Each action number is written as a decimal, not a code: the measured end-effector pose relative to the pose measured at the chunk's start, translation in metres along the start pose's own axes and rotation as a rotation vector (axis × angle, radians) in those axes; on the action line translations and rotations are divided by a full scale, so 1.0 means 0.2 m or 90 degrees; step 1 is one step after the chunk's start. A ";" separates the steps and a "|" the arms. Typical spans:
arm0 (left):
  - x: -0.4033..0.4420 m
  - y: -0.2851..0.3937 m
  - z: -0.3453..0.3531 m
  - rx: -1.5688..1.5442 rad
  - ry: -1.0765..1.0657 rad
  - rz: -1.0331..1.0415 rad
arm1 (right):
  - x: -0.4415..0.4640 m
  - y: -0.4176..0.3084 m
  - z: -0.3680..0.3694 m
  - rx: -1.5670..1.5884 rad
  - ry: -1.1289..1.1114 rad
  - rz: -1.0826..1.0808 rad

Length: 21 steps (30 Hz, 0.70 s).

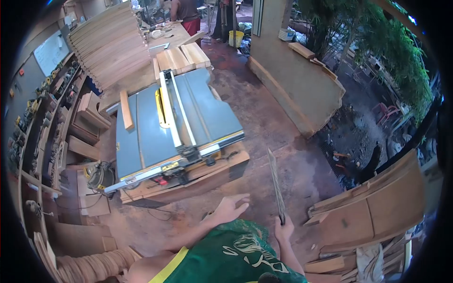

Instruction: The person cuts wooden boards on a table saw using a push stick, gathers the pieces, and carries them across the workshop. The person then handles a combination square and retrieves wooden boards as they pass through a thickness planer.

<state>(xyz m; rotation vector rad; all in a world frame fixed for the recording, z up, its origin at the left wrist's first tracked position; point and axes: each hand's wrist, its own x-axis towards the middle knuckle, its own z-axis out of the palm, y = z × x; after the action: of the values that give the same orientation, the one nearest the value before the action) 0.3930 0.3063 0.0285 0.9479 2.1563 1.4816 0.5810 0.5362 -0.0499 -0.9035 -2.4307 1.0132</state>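
Observation:
My right hand (pixel 283 229) is closed around the lower end of a long, narrow, streaked strip (pixel 276 186) with a slanted tip. It stands nearly upright, and I cannot tell whether it is wood or a blade. My left hand (pixel 230 210) is stretched out in front of my green shirt, holding nothing, with fingers and thumb apart. Beyond that hand is a table saw (pixel 151 137) with a grey top and a pale rip fence (pixel 171 113). A short wooden strip (pixel 126 110) lies on the left of its top.
Boards (pixel 183 57) lie behind the saw, beside a tall stack of planks (pixel 111 45). Tool shelves (pixel 52 111) line the left wall. A low wall (pixel 297 89) and leaning wooden panels (pixel 373 217) stand on the right. Another person (pixel 186 16) is at the far bench.

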 end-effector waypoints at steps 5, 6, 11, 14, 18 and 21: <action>0.42 0.07 0.24 -0.218 0.236 -0.133 | 0.76 -0.49 0.10 0.068 -0.090 -0.279; 0.52 0.03 0.26 -0.235 0.300 -0.139 | 0.84 -0.61 0.13 0.083 -0.159 -0.295; 1.05 -0.03 0.00 -0.312 0.517 -0.179 | 1.25 -0.81 0.32 0.131 -0.439 -0.438; 1.26 -0.03 -0.18 -0.212 0.567 -0.324 | 1.79 -0.94 0.17 0.137 -0.358 -0.565; 1.39 -0.22 -0.31 0.262 0.649 -0.310 | 2.50 -1.32 -0.53 0.354 -0.192 -0.457; 1.47 -0.23 -0.37 0.371 0.627 -0.450 | 2.81 -1.54 -0.99 0.390 0.105 -0.740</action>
<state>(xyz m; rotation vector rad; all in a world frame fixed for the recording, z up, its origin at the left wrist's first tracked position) 0.1222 0.4506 0.0376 -0.6117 3.1816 1.0211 0.1456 0.8501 0.3524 0.5700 -1.7841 0.9870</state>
